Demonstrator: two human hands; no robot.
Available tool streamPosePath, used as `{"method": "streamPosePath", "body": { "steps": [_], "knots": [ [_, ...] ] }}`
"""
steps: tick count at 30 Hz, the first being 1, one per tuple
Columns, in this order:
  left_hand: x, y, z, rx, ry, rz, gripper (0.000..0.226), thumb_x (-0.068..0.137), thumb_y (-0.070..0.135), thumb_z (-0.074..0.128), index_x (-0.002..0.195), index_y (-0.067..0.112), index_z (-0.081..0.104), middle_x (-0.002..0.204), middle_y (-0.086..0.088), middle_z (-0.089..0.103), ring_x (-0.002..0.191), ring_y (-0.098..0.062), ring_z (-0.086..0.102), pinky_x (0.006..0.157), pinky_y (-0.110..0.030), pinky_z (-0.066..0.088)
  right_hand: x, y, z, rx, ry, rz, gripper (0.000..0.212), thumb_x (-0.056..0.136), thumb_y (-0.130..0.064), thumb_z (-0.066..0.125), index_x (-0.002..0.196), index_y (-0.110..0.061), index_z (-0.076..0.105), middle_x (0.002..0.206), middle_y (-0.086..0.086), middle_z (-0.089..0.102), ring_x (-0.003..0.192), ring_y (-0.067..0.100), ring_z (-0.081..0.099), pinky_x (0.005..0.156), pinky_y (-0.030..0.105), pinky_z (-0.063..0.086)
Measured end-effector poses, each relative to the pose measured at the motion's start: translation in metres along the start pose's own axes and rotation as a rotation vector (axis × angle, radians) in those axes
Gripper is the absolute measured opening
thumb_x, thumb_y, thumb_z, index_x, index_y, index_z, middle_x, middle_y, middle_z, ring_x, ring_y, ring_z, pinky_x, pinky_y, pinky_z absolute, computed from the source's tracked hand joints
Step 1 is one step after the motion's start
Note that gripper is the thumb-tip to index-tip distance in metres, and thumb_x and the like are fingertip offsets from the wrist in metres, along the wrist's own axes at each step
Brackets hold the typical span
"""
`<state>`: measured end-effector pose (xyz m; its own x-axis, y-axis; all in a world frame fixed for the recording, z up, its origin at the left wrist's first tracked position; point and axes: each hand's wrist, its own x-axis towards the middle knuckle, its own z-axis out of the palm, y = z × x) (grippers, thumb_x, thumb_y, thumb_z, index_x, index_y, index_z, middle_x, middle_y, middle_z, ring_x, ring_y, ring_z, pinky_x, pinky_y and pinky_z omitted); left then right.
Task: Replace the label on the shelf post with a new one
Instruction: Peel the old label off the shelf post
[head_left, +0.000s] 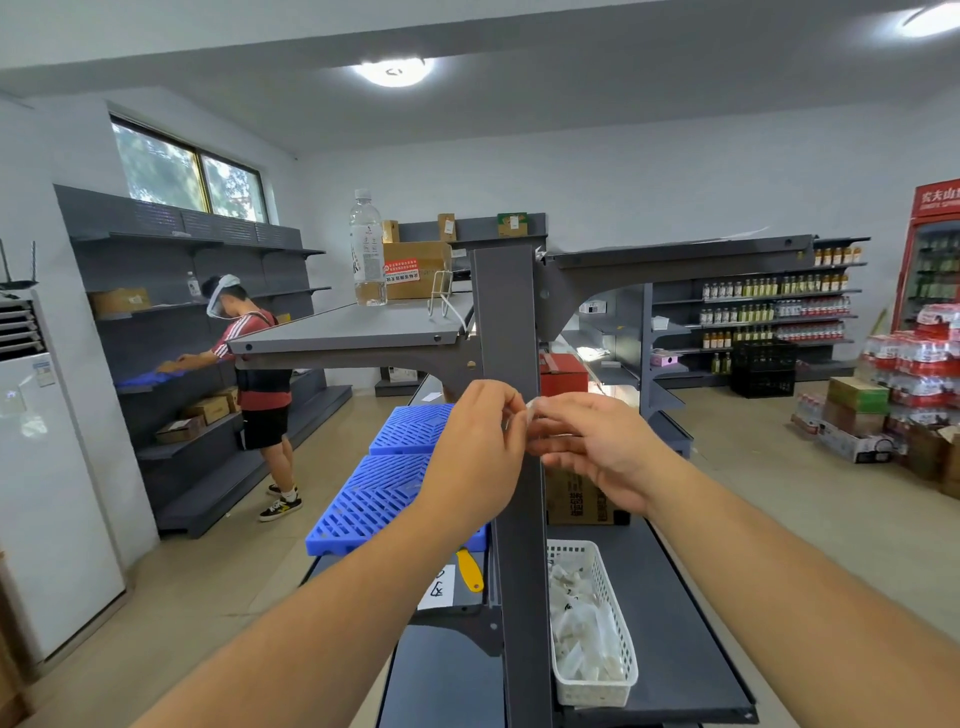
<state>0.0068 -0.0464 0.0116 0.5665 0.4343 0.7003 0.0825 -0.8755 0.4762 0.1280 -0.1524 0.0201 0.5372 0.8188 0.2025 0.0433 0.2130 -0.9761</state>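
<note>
Grey metal post: the shelf post (511, 322) is standing straight up in the middle of the head view, hard and smooth with flat sides.
Label: a small, thin, see-through white label (532, 411) is sitting right in front of the post, between the two hands.
Left hand: the left hand (480, 447) is curling its fingertips together on the left end of the label, touching the post.
Right hand: the right hand (592, 447) is pinching the right end of the label with thumb and finger.
How it handles: the label is looking very light, bendy and sticky, so I think it is easy to crease or tear.
Where to hold: holding it by the two far edges seems best, so the sticky side is staying clean.
Old or new: I cannot tell if this label is the old one or the new one.
Basket: a white plastic basket (618, 691) with tiny holes is sitting on the lower shelf (691, 649), holding crumpled white scraps (576, 623).
Yellow tool: a yellow handle (470, 571) is lying left of the post, beside a white paper (439, 590) with writing.
Blue crates: blue plastic grids (384, 493) are lying flat beyond it.
</note>
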Motion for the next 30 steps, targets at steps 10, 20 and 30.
{"method": "streamPosePath", "body": {
  "steps": [10,20,30],
  "knots": [
    [-0.003,-0.003,0.003,-0.185,-0.077,-0.015,0.012,0.099,0.021,0.063,0.104,0.031,0.062,0.096,0.015,0.069,0.086,-0.001,0.064,0.072,-0.020,0.052,0.003,0.004,-0.010,0.000,0.083,-0.055,0.017,0.097,-0.010,0.068,0.106,0.001,0.078,0.100,0.016,0.079,0.084,0.019,0.072,0.076,0.028,0.062],
    [0.004,-0.007,0.007,-0.275,-0.039,-0.270,0.018,0.092,0.033,0.075,0.109,0.026,0.075,0.092,0.012,0.077,0.083,-0.002,0.069,0.068,-0.019,0.048,0.010,0.009,-0.012,0.187,0.150,-0.063,0.014,0.094,0.002,0.068,0.107,-0.002,0.071,0.094,0.016,0.077,0.074,0.018,0.072,0.069,0.026,0.061],
    [-0.004,0.007,0.015,-0.316,-0.001,-0.101,0.012,0.094,0.028,0.074,0.103,0.025,0.082,0.092,0.015,0.079,0.089,0.004,0.071,0.079,-0.010,0.054,0.013,0.018,-0.016,0.066,0.224,-0.104,0.008,0.093,-0.003,0.071,0.092,-0.003,0.078,0.089,0.013,0.078,0.083,0.022,0.073,0.084,0.036,0.061]
  ]
}}
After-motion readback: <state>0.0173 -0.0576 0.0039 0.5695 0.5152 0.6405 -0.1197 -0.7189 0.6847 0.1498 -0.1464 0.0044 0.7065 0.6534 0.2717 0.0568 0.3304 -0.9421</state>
